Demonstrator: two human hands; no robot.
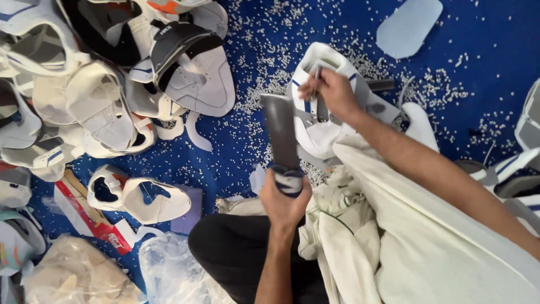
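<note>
Steel blade (280, 130) gripped, left fingers (277, 198) closed

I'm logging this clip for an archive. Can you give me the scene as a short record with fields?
Setting: blue floor strewn with small white pellets
Left hand: gripping the wrapped handle of a flat grey blade, blade pointing away from the person
Right hand: pinching a thin tool against a white padded piece
Lap: cream cloth
Left side: pile of white padded pieces
Lower left: clear plastic bags
</note>
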